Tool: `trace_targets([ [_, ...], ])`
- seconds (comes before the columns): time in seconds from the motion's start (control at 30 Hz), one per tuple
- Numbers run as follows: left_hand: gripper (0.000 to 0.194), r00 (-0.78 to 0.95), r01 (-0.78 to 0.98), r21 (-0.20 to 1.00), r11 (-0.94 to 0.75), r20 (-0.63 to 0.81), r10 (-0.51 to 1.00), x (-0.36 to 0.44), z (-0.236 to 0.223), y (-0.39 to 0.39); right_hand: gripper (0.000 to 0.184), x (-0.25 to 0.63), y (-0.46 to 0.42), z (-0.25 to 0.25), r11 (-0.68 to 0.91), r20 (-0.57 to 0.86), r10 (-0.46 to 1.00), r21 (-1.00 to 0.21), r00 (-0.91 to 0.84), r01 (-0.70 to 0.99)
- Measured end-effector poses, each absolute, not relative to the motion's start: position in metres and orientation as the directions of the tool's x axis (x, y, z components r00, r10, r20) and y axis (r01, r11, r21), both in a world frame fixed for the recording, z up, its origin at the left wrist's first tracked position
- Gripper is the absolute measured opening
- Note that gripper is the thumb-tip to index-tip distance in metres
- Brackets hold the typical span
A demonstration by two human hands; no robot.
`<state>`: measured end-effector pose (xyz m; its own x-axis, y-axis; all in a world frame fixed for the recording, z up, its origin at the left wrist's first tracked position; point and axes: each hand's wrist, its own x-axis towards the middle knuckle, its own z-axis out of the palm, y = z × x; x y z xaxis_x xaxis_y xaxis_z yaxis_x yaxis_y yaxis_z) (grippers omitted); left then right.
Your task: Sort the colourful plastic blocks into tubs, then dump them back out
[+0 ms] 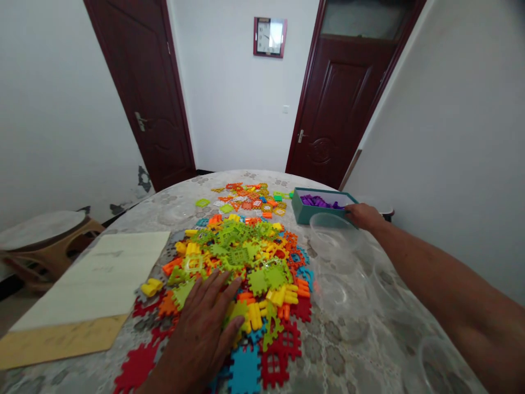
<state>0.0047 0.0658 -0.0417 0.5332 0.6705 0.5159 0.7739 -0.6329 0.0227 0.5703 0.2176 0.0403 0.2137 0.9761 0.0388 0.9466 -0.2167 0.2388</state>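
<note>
My left hand [211,317] lies with fingers spread on a big heap of plastic building pieces [238,254], mostly lime green, yellow, orange, red and blue. Many are flat squares with toothed edges, and short yellow and orange tube-like pieces lie among them. At the right, my outstretched right hand [365,216] grips the near right corner of a dark green open box [303,215]. Purple pieces [318,201] lie inside that box. The right fingertips are small and partly hidden at the rim.
Clear round plastic containers [340,295] stand on the right side of the patterned tablecloth [328,350]. Behind the heap lies a smaller scatter of flat pieces [250,200]. A pale paper sheet [94,273] with a tan strip is at the left, and a stool [45,230] stands beyond.
</note>
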Motion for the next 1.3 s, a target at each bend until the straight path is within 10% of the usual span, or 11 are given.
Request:
trace_targets([
  [0.63,0.04,0.424,0.764,0.048,-0.643,0.714,0.557,-0.001,-0.049,0.067,0.027,0.511,0.178,0.157,-0.234,0.234,0.961,0.397,0.149,0.887],
  [1.0,0.042,0.211,0.666,0.391,-0.636,0.718,0.663,-0.004,-0.03,0.067,0.027,0.348,0.049,0.19,0.046,0.25,0.958,0.343,-0.139,0.938],
  [1.3,0.053,-0.128,0.204,0.94,-0.274,0.303,0.944,-0.019,0.004,0.024,0.029,0.227,-0.039,0.182,0.228,0.184,0.953,0.081,-0.239,0.97],
])
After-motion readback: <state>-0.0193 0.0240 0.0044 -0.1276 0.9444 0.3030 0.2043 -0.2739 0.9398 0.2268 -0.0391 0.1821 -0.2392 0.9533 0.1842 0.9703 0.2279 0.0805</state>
